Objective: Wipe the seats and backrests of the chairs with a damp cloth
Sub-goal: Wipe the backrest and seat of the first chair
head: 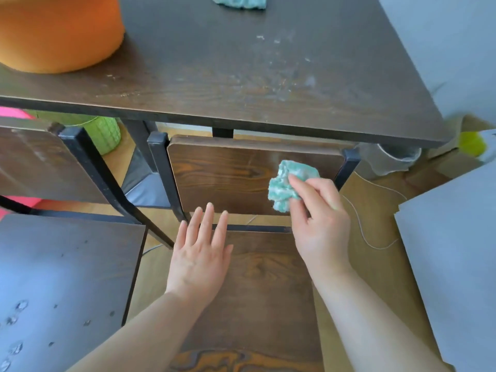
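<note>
A dark wooden chair stands in front of me, its backrest [222, 178] pushed against the table and its seat [263, 285] below my arms. My right hand [319, 218] grips a crumpled teal cloth [287, 181] and presses it on the right part of the backrest. My left hand [201, 253] lies flat, fingers spread, on the seat's far left edge. A second chair is at the left, with its seat [64, 285] and backrest [40, 167] in view.
A dark table [241, 76] spans the top, carrying an orange round container [59, 30] and another teal cloth [239, 1]. Under it are a green basket [104, 132] and a clear bin [394, 159]. A grey surface [453, 259] is at the right, and a thin cord lies on the floor.
</note>
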